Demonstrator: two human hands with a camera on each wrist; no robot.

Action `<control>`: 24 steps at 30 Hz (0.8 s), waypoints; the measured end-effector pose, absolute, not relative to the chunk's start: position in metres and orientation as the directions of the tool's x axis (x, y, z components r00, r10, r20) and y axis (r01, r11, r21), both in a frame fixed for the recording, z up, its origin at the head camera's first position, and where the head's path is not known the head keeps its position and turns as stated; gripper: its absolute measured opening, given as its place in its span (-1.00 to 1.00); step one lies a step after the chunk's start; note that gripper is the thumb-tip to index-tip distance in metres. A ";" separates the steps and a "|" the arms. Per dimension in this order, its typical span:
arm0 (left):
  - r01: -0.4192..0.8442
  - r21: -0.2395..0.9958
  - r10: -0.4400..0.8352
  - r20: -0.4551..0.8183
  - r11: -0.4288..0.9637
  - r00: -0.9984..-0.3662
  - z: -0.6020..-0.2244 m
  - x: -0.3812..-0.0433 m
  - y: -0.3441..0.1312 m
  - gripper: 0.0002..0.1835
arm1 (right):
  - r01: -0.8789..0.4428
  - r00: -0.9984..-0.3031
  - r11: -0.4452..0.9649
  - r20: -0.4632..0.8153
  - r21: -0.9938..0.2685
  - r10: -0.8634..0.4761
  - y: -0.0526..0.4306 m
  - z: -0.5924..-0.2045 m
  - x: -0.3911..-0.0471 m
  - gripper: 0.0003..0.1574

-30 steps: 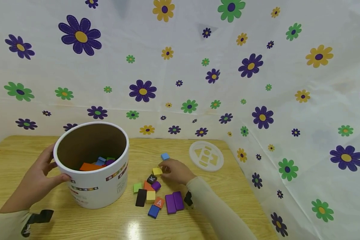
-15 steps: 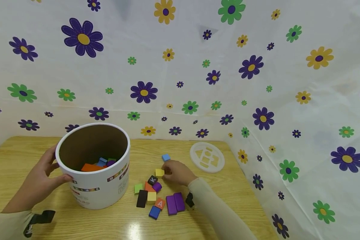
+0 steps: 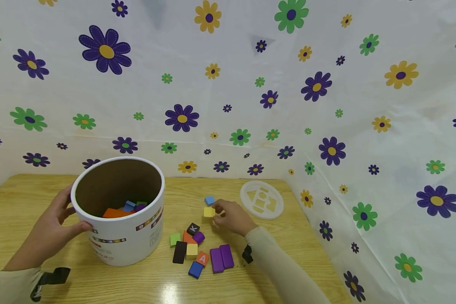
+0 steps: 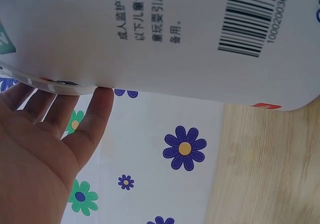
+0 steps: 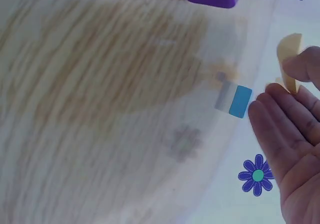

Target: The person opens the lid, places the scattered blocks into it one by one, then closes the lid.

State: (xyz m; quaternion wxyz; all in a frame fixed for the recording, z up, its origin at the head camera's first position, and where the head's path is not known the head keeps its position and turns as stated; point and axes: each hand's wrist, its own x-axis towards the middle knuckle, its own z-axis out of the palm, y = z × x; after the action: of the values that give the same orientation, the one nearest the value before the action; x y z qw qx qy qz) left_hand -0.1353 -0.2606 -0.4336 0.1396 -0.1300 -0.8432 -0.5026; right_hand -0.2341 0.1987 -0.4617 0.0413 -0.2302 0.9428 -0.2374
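A white bucket (image 3: pixel 118 240) stands at the left of the table with several coloured blocks inside. My left hand (image 3: pixel 51 228) holds its left side, the thumb on the front wall and the fingers around towards the back near the rim. My right hand (image 3: pixel 233 216) pinches a yellow block (image 3: pixel 209 212) between thumb and fingers. Just beyond that is a light blue block (image 3: pixel 210 200); whether the two touch cannot be told. The right wrist view shows the light blue block (image 5: pixel 241 102) close to the fingertips, with the yellow block (image 5: pixel 289 59) partly hidden by the thumb.
Several loose blocks lie right of the bucket, among them a black K block (image 3: pixel 193 229), an orange A block (image 3: pixel 202 258), a blue block (image 3: pixel 195 269) and two purple blocks (image 3: pixel 221 258). A white shape-sorter lid (image 3: pixel 247 202) lies at the back right. Flower-patterned sheeting (image 3: pixel 228 88) rises behind.
My right hand has moved the yellow block away from the black K block, back and slightly right, up close to the light blue block. The left hand keeps its place on the bucket.
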 end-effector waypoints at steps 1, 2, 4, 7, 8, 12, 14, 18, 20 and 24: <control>0.361 0.811 0.080 0.367 0.460 -0.927 -0.434 -0.135 -0.261 0.08 | -0.420 -0.890 0.775 0.048 -0.472 -0.453 0.199 -0.461 -0.234 -0.63; 0.362 0.811 0.081 0.367 0.460 -0.927 -0.434 -0.135 -0.261 0.08 | -0.428 -0.889 0.768 0.067 -0.477 -0.454 0.200 -0.459 -0.233 -0.63; 0.361 0.811 0.082 0.366 0.460 -0.927 -0.434 -0.135 -0.261 0.08 | -0.444 -0.885 0.757 0.102 -0.480 -0.455 0.200 -0.456 -0.232 -0.63; 0.354 0.811 0.079 0.361 0.465 -0.929 -0.435 -0.135 -0.261 0.08 | -0.462 -0.881 0.749 0.146 -0.474 -0.451 0.201 -0.452 -0.230 -0.62; 0.352 0.812 0.078 0.359 0.466 -0.930 -0.435 -0.136 -0.261 0.08 | -0.468 -0.879 0.750 0.160 -0.467 -0.448 0.201 -0.451 -0.230 -0.62; 0.341 0.810 0.072 0.351 0.476 -0.934 -0.435 -0.137 -0.261 0.08 | -0.495 -0.868 0.741 0.221 -0.454 -0.444 0.199 -0.446 -0.230 -0.63; 0.340 0.811 0.071 0.350 0.477 -0.934 -0.435 -0.137 -0.261 0.08 | -0.511 -0.859 0.727 0.253 -0.458 -0.444 0.198 -0.443 -0.230 -0.64; 0.341 0.813 0.071 0.350 0.473 -0.934 -0.434 -0.137 -0.261 0.08 | -0.535 -0.845 0.718 0.309 -0.446 -0.437 0.195 -0.434 -0.230 -0.64; 0.345 0.814 0.074 0.353 0.467 -0.933 -0.433 -0.136 -0.260 0.07 | -0.541 -0.839 0.725 0.334 -0.427 -0.429 0.194 -0.430 -0.230 -0.62; 0.357 0.814 0.081 0.362 0.458 -0.929 -0.433 -0.136 -0.260 0.08 | -0.557 -0.821 0.725 0.399 -0.405 -0.408 0.190 -0.422 -0.229 -0.60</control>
State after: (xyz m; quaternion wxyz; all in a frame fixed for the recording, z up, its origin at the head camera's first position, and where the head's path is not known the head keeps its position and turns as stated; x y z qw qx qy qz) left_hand -0.1362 -0.2602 -0.4325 0.1369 -0.1297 -0.8429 -0.5040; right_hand -0.2290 0.1904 -0.4222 -0.1428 -0.2627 0.9178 -0.2613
